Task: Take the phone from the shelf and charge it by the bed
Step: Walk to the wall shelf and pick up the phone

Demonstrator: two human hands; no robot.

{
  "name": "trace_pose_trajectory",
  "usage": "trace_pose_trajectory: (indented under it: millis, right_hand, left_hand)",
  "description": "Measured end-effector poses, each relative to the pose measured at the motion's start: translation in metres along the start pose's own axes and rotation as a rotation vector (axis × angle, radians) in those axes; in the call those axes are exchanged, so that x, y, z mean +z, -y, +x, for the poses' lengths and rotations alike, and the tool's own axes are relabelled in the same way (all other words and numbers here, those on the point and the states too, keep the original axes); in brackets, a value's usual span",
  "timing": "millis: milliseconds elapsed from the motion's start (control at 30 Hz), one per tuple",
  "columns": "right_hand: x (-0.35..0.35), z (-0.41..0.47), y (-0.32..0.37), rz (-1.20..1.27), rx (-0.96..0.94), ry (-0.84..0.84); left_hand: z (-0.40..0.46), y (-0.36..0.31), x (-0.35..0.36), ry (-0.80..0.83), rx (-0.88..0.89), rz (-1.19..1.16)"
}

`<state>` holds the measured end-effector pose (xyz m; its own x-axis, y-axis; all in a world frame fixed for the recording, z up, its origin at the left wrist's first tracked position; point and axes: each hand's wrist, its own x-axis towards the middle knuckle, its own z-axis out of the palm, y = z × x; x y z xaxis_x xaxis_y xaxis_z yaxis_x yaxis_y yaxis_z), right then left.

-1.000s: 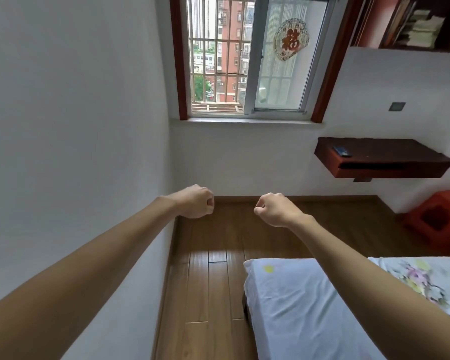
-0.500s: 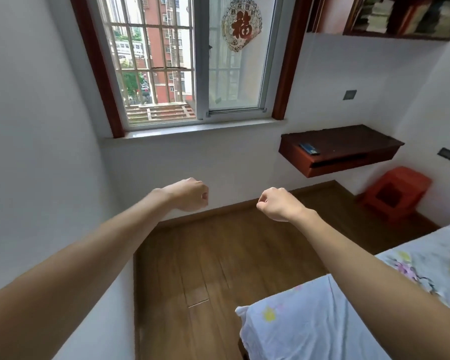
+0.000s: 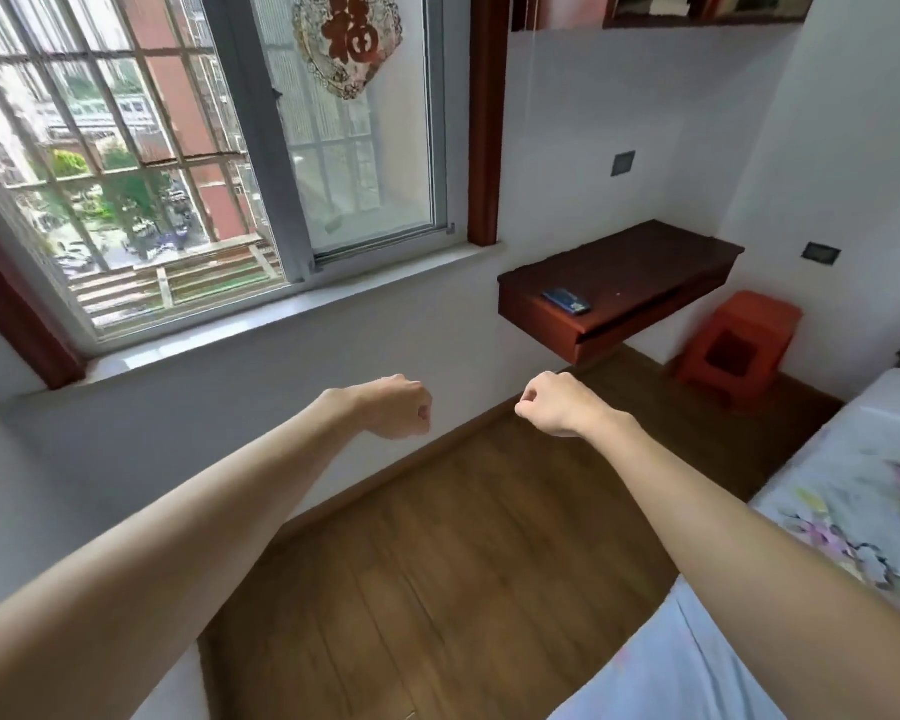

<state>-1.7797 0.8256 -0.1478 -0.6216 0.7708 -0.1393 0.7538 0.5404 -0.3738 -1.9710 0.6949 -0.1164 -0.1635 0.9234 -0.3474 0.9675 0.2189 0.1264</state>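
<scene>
A dark phone (image 3: 567, 300) lies flat near the left front corner of a red-brown wall shelf (image 3: 645, 267) under the window's right side. My left hand (image 3: 396, 406) and my right hand (image 3: 554, 402) are both held out in front of me as empty fists, side by side, well short of the shelf and below it. The bed (image 3: 853, 511) with a flowered white sheet fills the lower right. No charger or cable is visible.
An orange plastic stool (image 3: 739, 345) stands on the wooden floor (image 3: 463, 563) right of the shelf. Wall sockets (image 3: 623, 163) (image 3: 821, 252) sit above and right of the shelf. A barred window (image 3: 178, 174) fills the left.
The view has swung and moved closer to the window and shelf; the shelf and phone look larger and nearer. Both fists keep the same pose in front of me.
</scene>
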Motion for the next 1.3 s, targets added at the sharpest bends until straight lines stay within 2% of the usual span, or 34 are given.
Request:
trace_pose_trajectory:
  millis: [100, 200, 400, 533, 667, 833, 1000, 1100, 1300]
  right_hand:
    - [-0.013, 0.055, -0.017, 0.019, 0.041, 0.008]
    - [-0.035, 0.098, -0.034, 0.042, 0.070, -0.038]
    - [-0.059, 0.169, -0.082, 0.053, 0.183, -0.038]
    - [-0.067, 0.218, -0.121, 0.047, 0.267, -0.039]
    - [-0.082, 0.278, -0.161, 0.050, 0.353, -0.032]
    - [-0.112, 0.358, -0.203, 0.074, 0.450, 0.004]
    - [-0.126, 0.423, -0.237, 0.075, 0.479, 0.019]
    - [-0.127, 0.460, -0.256, 0.074, 0.492, 0.076]
    - [-0.119, 0.546, -0.304, 0.053, 0.424, 0.136]
  left_hand:
    - [0.063, 0.014, -0.040, -0.001, -0.012, 0.016]
    - [0.117, 0.011, -0.067, -0.101, 0.041, 0.013]
    - [0.228, -0.020, -0.087, 0.130, 0.160, 0.045]
    - [0.310, -0.031, -0.100, 0.131, 0.241, 0.055]
    - [0.411, -0.029, -0.113, 0.121, 0.206, -0.035]
    - [0.526, -0.031, -0.136, 0.116, 0.203, 0.000]
    - [0.610, -0.042, -0.146, 0.150, 0.284, 0.051]
    - [0.650, -0.047, -0.149, 0.225, 0.341, 0.128]
    - [0.719, -0.044, -0.142, 0.270, 0.313, 0.170]
